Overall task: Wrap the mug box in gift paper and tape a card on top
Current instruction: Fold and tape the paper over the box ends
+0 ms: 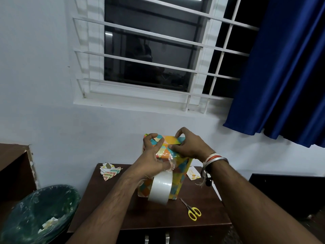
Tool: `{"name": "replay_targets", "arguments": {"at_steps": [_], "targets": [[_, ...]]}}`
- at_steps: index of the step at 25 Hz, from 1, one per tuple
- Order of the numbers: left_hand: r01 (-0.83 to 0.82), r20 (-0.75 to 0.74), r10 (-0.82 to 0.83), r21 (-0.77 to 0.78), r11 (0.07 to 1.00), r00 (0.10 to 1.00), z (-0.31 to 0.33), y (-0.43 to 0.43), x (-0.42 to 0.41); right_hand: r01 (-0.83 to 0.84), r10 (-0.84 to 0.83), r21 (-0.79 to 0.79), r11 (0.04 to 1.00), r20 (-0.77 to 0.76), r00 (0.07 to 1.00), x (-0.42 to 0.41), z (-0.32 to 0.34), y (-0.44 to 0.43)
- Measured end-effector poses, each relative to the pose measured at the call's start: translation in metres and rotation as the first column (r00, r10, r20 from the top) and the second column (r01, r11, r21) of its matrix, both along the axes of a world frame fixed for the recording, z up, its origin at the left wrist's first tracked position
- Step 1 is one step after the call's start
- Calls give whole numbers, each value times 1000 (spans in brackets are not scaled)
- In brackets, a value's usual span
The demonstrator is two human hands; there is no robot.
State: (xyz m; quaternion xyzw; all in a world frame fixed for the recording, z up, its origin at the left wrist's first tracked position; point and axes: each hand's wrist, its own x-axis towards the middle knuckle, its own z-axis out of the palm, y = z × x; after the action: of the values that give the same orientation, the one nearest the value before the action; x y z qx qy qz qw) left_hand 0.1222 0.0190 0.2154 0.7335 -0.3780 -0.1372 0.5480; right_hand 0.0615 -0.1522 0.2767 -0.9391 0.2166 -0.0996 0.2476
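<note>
Dark wooden cabinet top (158, 219) holds the wrapped mug box (181, 173), standing upright. The left hand (152, 155) curls its fingers over the box's top edge, a tape roll (160, 188) dangling beneath; the right hand (188, 147) pinches the gift paper (170, 140) fold on top

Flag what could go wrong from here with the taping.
1. The tape roll dangles from the tape strip that the left hand pinches against the wrapped box; the strip looks crumpled and may stick crooked.
2. The right hand pinches the top fold, which shows a gap; letting go before taping could let it spring open.
</note>
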Motion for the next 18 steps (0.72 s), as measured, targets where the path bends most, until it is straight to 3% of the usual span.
{"name": "replay_targets", "arguments": {"at_steps": [4, 9, 18], "targets": [[8, -89, -22, -154, 988, 996, 3, 1, -3, -30, 42, -60, 998, 203, 978, -2, -14, 7], [-64, -142, 13, -362, 930, 990, -11, 24, -28, 43, -5, -62, 997, 518, 856, -11, -32, 9], [-163, -245, 57, -441, 883, 968, -66, 42, -51, 30, 117, -190, 981, 718, 686, -40, -61, 33]]}}
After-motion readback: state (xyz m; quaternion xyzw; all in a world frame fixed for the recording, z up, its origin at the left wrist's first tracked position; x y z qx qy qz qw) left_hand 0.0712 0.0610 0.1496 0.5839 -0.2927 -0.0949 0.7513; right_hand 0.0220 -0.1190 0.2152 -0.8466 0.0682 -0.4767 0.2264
